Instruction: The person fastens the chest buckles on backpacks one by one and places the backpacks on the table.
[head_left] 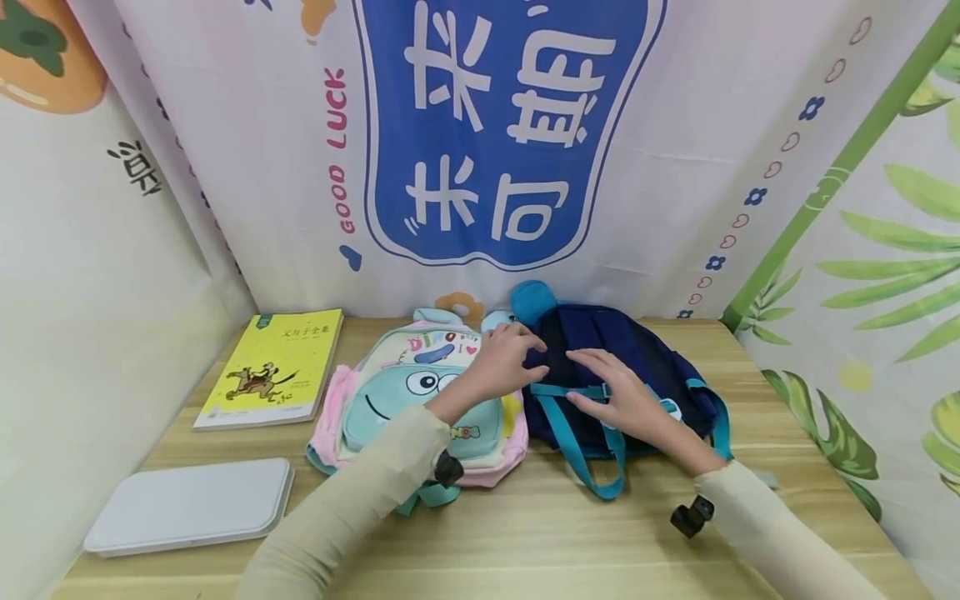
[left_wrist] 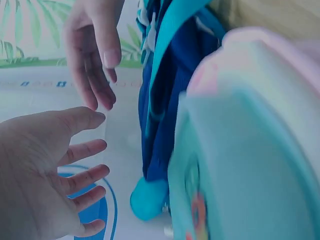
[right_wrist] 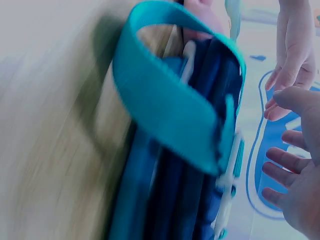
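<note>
left hand [head_left: 504,360] wide, fingers spread, in the air above where the dino backpack [head_left: 408,385] and navy backpack [head_left: 592,329] meet. right hand [head_left: 621,400] also wide, over the navy one. both bags lie side by side on the wooden table [head_left: 555,537], navy straps-up on the right. yellow book [head_left: 277,362] and flat white case [head_left: 191,504] left of them, book farther back.

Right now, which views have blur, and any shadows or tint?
Head: yellow book and dinosaur backpack fairly sharp; left wrist: backpack looms close and blurred, bluish cast; right wrist: bluish too, wood-grain tabletop smeared, soft dark shadow beside the teal strap.
</note>
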